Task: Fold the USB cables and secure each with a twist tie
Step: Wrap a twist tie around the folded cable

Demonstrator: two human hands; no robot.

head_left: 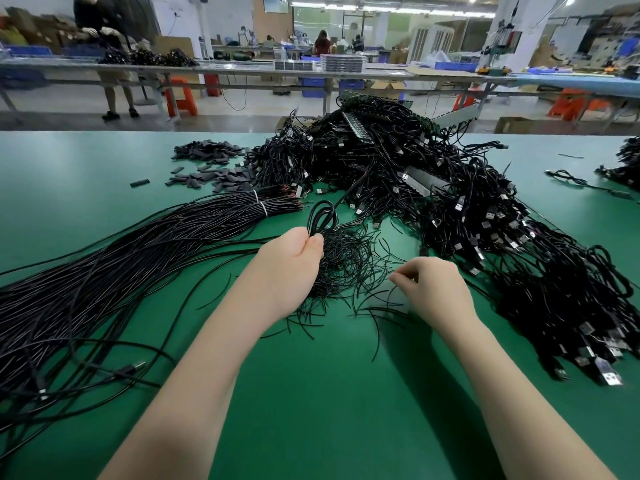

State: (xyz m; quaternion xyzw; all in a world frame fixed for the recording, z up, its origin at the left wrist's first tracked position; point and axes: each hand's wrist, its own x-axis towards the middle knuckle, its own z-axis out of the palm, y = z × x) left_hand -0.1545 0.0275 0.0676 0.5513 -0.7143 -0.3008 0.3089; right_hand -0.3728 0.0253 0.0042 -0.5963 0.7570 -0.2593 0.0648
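While nothing on the green table (pixel 104 161) sits inside a bin or tray, its surface carries everything in loose heaps. Largest is the tangled mound of black USB cables (pixel 433 188) spreading from the far middle down the right side, far too many to count, with silver plugs showing all through it and long grey strips buried near its top. Next is the long sheaf of straight black cables (pixel 104 265) fanned across the left, bound near its far end by two white ties (pixel 261 206). A smaller heap of cables (pixel 627 164) lies at the far right edge, cut off by the frame. Beyond the sheaf is a scatter of short dark sleeves (pixel 211 164), uncountable. Between the two hands lies a loose pile of thin black twist ties (pixel 346 268), also too many to count.

One folded cable (pixel 322 216) stands up as a loop just beyond the left hand (pixel 291 268), whose thumb and fingers are clamped on its gathered lower end; its free tail runs back toward the mound. The right hand (pixel 433 289) has curled fingers, fingertips drawn together over the twist ties; whether they pinch one I cannot tell.

In the blurred background stand blue bins (pixel 313 86); their contents are unclear.
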